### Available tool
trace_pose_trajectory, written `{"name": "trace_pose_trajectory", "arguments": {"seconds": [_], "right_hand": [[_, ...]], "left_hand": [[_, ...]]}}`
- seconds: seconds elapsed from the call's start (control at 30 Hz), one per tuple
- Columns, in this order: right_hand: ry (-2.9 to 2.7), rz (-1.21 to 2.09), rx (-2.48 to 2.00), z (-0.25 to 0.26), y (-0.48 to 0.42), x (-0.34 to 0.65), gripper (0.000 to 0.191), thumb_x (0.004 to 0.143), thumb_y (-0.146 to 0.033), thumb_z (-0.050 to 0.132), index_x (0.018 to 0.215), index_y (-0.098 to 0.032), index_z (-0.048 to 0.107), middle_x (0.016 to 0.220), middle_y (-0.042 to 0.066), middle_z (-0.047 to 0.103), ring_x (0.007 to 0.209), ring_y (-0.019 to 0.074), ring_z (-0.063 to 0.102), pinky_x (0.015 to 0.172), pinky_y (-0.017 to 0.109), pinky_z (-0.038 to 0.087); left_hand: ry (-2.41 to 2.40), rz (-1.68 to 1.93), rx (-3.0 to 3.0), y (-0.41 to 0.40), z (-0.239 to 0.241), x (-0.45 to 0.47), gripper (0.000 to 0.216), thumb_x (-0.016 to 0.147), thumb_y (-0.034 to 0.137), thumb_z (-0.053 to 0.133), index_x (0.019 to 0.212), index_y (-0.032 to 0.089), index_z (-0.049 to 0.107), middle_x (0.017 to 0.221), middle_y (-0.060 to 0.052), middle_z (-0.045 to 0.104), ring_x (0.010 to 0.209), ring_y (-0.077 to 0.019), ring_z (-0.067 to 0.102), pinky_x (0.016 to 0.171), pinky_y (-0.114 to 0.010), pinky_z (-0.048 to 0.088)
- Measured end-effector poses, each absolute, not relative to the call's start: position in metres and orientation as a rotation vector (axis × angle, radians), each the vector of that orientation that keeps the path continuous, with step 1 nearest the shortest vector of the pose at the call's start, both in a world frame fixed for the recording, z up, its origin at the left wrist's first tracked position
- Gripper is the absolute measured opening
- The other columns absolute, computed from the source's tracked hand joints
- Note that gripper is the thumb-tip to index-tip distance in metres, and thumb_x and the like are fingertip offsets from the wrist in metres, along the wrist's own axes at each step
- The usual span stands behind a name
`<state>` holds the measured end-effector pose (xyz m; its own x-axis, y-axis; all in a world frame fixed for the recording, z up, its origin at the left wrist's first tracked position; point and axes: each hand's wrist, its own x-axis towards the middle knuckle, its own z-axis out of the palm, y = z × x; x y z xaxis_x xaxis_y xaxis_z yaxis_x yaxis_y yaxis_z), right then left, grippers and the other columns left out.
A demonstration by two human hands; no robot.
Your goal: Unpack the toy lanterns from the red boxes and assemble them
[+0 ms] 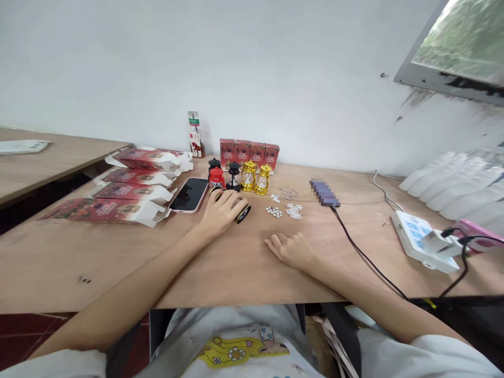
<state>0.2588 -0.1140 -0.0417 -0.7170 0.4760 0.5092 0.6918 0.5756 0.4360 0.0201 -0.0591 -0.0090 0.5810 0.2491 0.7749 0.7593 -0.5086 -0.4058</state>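
Note:
My left hand (222, 211) is wrapped over a mini lantern lying on its side, its round black base with gold rim (243, 214) turned to the right; the rest is mostly covered by my fingers. My right hand (292, 250) rests on the table, fingers loosely curled in, with nothing visible in them. Just beyond my left hand stand a red lantern (216, 178), black lanterns (233, 176) and two gold lanterns (248, 176). Between the lanterns and my right hand lie small round button batteries (274, 211), white plastic pieces (293, 211) and thin metal hoops (289, 192).
Opened red boxes (118, 193) lie at the left, beside a phone (190, 195). Upright red boxes (257, 153) and a small bottle-shaped pack (196, 137) stand by the wall. At right are a cabled phone (324, 192), a power strip (419, 241) and white cup-like stacks (452, 184).

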Motion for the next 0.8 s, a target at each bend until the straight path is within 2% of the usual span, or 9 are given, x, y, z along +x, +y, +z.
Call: {"name": "trace_pose_trajectory", "arguments": {"seconds": [0.17, 0.5, 0.7, 0.8], "right_hand": [[-2.532, -0.812, -1.025, -0.040, -0.114, 0.259, 0.038, 0.095, -0.027, 0.039, 0.062, -0.016, 0.054, 0.051, 0.004, 0.061, 0.044, 0.0114, 0.053, 0.047, 0.029, 0.011], [-2.711, -0.454, -1.323, -0.030, -0.116, 0.256, 0.046, 0.095, -0.029, 0.033, 0.067, -0.014, 0.067, 0.066, 0.008, 0.070, 0.049, 0.0132, 0.055, 0.049, 0.027, 0.016], [-2.749, -0.378, -1.076, -0.034, -0.119, 0.260, 0.048, 0.094, -0.031, 0.033, 0.063, -0.014, 0.066, 0.060, 0.008, 0.066, 0.050, 0.0123, 0.054, 0.049, 0.028, 0.015], [-2.706, -0.201, -1.180, -0.031, -0.116, 0.258, 0.048, 0.092, -0.036, 0.036, 0.059, -0.014, 0.062, 0.057, 0.007, 0.062, 0.049, 0.0119, 0.049, 0.049, 0.028, 0.016]], "left_hand": [[-0.801, -0.849, -2.038, -0.059, -0.009, 0.020, 0.021, 0.089, 0.009, 0.042, 0.094, 0.018, 0.059, 0.091, -0.005, 0.068, 0.091, -0.0189, 0.057, 0.081, -0.037, 0.031], [-0.805, -0.854, -2.044, -0.058, -0.010, 0.020, 0.022, 0.089, 0.008, 0.042, 0.096, 0.019, 0.060, 0.093, -0.005, 0.068, 0.091, -0.0188, 0.057, 0.082, -0.037, 0.031], [-0.818, -0.870, -2.073, -0.058, -0.010, 0.020, 0.023, 0.089, 0.009, 0.041, 0.096, 0.021, 0.060, 0.092, -0.005, 0.068, 0.092, -0.0190, 0.057, 0.082, -0.037, 0.031], [-0.825, -0.880, -2.090, -0.059, -0.010, 0.020, 0.023, 0.089, 0.009, 0.041, 0.096, 0.020, 0.060, 0.093, -0.005, 0.068, 0.093, -0.0191, 0.057, 0.082, -0.037, 0.030]]}}
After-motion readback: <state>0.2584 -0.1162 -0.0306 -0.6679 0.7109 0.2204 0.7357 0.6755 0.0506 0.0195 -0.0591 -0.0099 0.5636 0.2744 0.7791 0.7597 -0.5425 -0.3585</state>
